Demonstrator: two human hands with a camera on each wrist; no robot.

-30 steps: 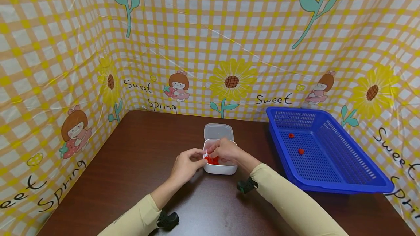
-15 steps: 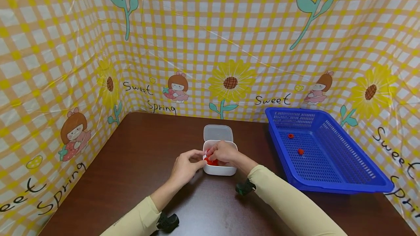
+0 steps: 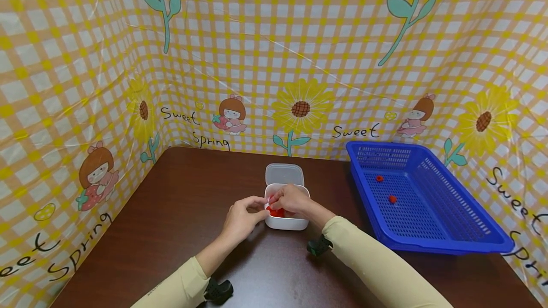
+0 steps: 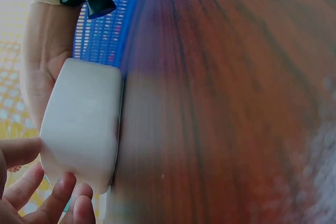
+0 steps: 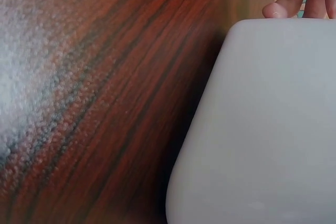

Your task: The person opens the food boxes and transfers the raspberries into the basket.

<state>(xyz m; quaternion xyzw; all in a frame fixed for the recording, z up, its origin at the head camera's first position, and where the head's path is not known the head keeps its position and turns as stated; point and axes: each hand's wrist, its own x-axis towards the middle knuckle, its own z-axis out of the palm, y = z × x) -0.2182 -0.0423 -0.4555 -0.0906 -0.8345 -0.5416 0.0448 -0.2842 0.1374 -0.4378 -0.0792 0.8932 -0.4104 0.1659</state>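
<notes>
A small white lidded plastic box (image 3: 287, 223) stands on the table, its translucent lid (image 3: 284, 175) swung up at the back. Small red pieces (image 3: 277, 212) lie inside at the left; their kind is too small to tell. My left hand (image 3: 242, 216) holds the box's left end, thumb and fingertips against the wall and rim. In the left wrist view, its fingers (image 4: 55, 200) touch the box's outside. My right hand (image 3: 293, 199) reaches into the box, fingers bent down among the red pieces. Whether its fingertips pinch one is hidden.
To the right stands a blue perforated plastic basket (image 3: 432, 243) with two small red pieces (image 3: 392, 199) on its floor. The dark wooden table (image 3: 205, 179) is bordered by a checked, flower-printed cloth (image 3: 257, 61). A black device (image 3: 318, 245) is worn on each wrist.
My right hand has sunk slightly deeper into the box and is nearly still over the last half second. The left hand keeps its hold at the left end. The camera view has shifted a little.
</notes>
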